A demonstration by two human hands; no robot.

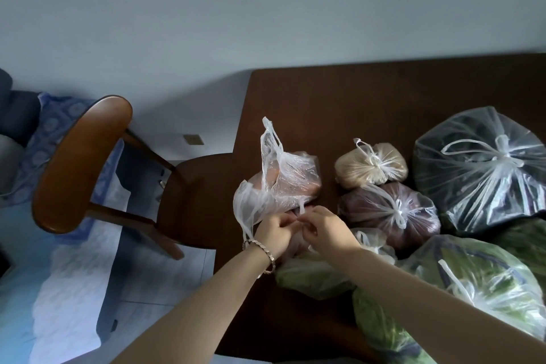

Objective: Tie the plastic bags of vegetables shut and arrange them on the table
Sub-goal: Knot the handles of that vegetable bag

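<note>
Dark brown wooden table (339,97) fills the right half of our view, against a pale wall; a wooden chair (85,162) stands at its left edge on a tiled floor.

Hands: we note both forearms reaching in from the near edge, meeting near the table's left side. Left hand (273,233) is knuckles-up, fingers curled, with a bracelet (263,251) at the wrist. Right hand (322,230) sits just beside it, fingers likewise curled inward. Both pinch thin white plastic between the fingertips; a short strip of handle sticks up between the two hands. Which bag that strip belongs to, we cannot tell for certain.

Bags:
- Open clear bag (283,177), just beyond the hands, holds something orange-brown; one handle stands upright, another loop droops off the table edge to the left.
- Tan bag (370,165), knotted, right of the open one.
- Purple bag (387,213), knotted, touching the tan bag on its near side.
- Large dark bag (481,168), knotted, far right.
- Leafy green bag (478,281), near right.
- Pale green bag (313,275), partly under the right forearm; contents unclear.
- Small pale bag (372,242) between the purple bag and the right wrist; contents not legible.
</note>
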